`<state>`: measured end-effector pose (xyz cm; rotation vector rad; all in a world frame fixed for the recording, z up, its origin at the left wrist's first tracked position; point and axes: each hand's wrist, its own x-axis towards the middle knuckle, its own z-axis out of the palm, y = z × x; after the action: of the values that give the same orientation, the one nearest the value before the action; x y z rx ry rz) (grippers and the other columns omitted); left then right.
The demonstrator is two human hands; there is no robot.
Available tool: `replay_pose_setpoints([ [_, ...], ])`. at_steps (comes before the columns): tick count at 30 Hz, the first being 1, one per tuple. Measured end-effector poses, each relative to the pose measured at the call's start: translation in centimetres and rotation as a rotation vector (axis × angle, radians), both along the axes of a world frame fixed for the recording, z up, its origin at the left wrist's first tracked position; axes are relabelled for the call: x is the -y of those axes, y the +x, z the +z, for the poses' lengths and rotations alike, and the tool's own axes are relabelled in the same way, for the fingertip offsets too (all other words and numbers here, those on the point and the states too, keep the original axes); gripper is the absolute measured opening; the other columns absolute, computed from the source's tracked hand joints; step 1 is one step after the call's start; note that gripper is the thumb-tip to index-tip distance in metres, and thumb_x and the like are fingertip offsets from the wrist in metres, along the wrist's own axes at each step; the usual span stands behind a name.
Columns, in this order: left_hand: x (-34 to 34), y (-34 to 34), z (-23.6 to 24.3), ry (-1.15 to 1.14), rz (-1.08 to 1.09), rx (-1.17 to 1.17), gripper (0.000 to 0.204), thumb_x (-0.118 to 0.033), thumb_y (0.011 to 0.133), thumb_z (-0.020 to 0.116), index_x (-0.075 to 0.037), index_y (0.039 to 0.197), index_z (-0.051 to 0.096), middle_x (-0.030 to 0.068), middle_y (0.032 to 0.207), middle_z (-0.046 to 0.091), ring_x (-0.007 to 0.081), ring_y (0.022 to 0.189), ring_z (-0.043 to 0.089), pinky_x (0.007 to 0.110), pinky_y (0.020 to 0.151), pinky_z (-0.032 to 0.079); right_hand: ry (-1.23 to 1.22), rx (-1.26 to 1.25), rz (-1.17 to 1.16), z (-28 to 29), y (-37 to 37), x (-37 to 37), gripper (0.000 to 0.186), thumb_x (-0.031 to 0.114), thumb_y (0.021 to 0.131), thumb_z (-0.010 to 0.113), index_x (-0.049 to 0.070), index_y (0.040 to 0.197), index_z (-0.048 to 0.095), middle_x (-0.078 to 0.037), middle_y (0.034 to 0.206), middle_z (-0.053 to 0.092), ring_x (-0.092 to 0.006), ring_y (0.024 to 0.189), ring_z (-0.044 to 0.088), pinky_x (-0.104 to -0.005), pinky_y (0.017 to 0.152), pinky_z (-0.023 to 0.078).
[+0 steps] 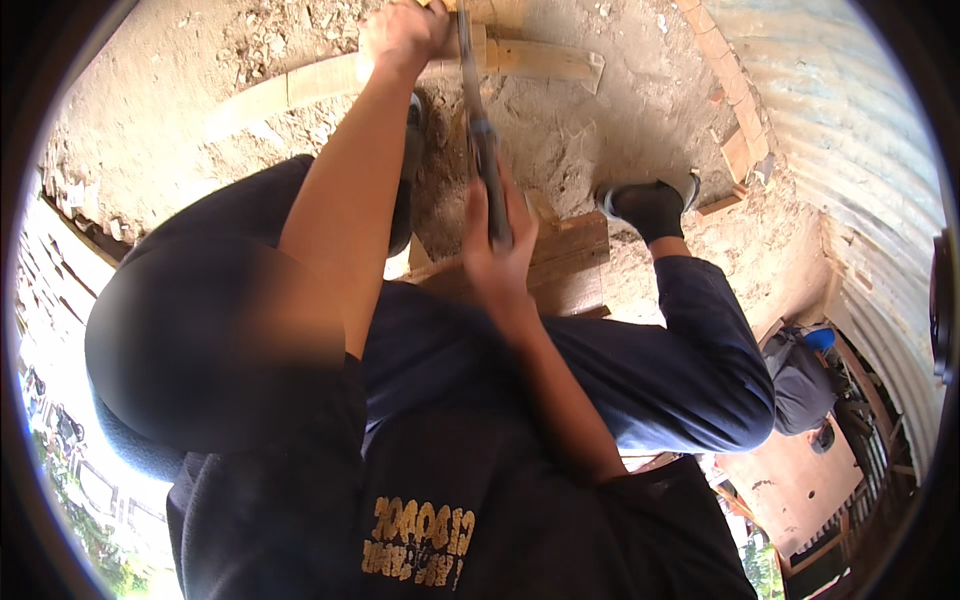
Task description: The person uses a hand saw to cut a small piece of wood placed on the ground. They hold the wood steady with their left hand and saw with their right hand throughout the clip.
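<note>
While we crouch over sandy ground [620, 120], our left hand [402, 35] clamps a wooden plank [310, 85] at the ground's far edge, our right hand [497, 245] fists a hammer [480, 130] upright beside it.

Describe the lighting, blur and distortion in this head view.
Head view: hard sunlight on the sandy ground, with deep shade under the legs; fisheye bends the corrugated sheet wall and leaves a black rim; the left hand and right hand look slightly soft; a smeared patch covers the left thigh.
</note>
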<state>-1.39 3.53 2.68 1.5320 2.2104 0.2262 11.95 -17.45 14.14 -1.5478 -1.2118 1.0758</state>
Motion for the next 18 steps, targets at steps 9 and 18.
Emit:
replay_pose_setpoints([
  [9,0.3,0.3,0.4,-0.017,0.04,-0.001,0.054,-0.041,0.092,0.04,0.005,0.092,0.07,0.0321,0.096,0.067,0.0447,0.096,0.066,0.05,0.087,0.051,-0.06,-0.005,0.011,0.2,-0.6,-0.2,0.035,0.014,0.096,0.055,-0.003,0.127,0.055,-0.012,0.073,0.061,-0.0126,0.064,0.057,-0.031,0.059,0.048],
  [18,0.3,-0.3,-0.9,0.006,0.007,-0.002,0.055,-0.04,0.092,0.04,0.005,0.087,0.07,0.0328,0.096,0.066,0.0438,0.096,0.066,0.05,0.087,0.051,-0.079,0.011,0.084,-1.1,-0.3,-1.5,0.041,0.018,0.098,0.053,-0.001,0.134,0.053,-0.016,0.095,0.068,-0.0164,0.073,0.062,-0.0291,0.071,0.052],
])
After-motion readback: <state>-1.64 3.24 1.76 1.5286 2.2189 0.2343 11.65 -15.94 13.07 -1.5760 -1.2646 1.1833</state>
